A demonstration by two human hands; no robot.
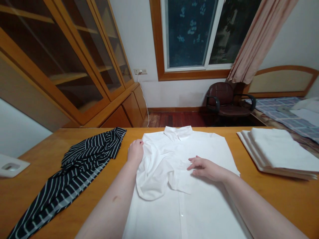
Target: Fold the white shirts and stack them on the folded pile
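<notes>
A white button-up shirt (pixel 206 202) lies front side up on the wooden table, its collar at the far edge. One sleeve (pixel 156 179) is folded across the chest in loose creases, with its cuff near the middle. My left hand (pixel 135 152) is closed on the shirt's left edge near the shoulder; most of its fingertips are hidden. Over the right part of the chest, my right hand (pixel 204 168) is open, its fingers spread just beside the cuff. Whether those fingers touch the cloth I cannot tell.
A black-and-white striped garment (pixel 87 162) lies crumpled on the table (pixel 104 186) at left. Folded white cloths (pixel 276 149) are stacked at right. A white object (pixel 12 166) sits at the left edge. Beyond stand a glass-fronted cabinet (pixel 104 116), an armchair (pixel 224 99) and a bed (pixel 281 103).
</notes>
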